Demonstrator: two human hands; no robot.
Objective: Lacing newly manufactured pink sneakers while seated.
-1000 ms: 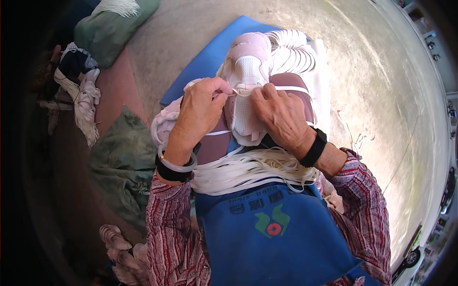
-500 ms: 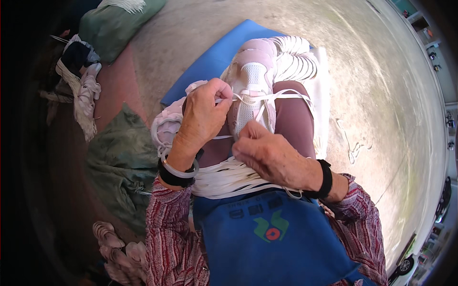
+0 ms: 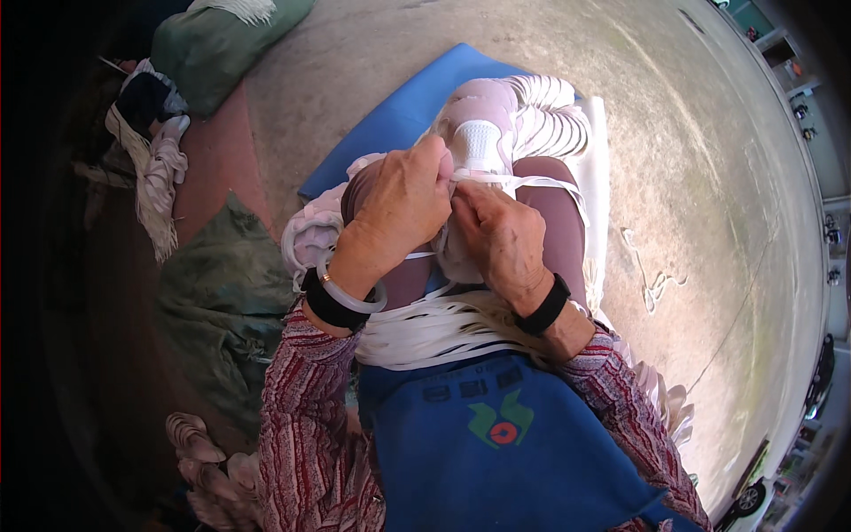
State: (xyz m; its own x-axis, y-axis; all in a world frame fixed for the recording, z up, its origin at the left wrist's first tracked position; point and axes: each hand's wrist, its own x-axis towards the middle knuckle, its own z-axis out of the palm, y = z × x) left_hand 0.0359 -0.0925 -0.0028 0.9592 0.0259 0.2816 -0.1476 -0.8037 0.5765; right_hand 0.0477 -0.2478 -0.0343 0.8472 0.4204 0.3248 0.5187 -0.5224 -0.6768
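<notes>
A pink and white shoe upper (image 3: 484, 105) lies between my knees, its lower part hidden by my hands. My left hand (image 3: 403, 202) is closed at the upper's left side, fingers pinched on a white shoelace. Beside it my right hand (image 3: 503, 232) is closed too, its fingertips pressed together at the lacing, nearly touching the left. From there the shoelace (image 3: 536, 182) runs right across my knee and hangs down. A thick bundle of white laces (image 3: 434, 330) lies over my lap on the blue apron (image 3: 505, 479).
More shoe uppers (image 3: 312, 232) sit by my left knee, and a stack of them (image 3: 554, 115) lies beyond. Ahead is a blue sheet (image 3: 417, 97). Green sacks (image 3: 222, 293) lie to the left. A loose lace (image 3: 654, 285) rests on the concrete floor at right.
My right hand has moved up and forward from near the lap to the lacing. My left hand has shifted slightly right, so the two now meet over the upper.
</notes>
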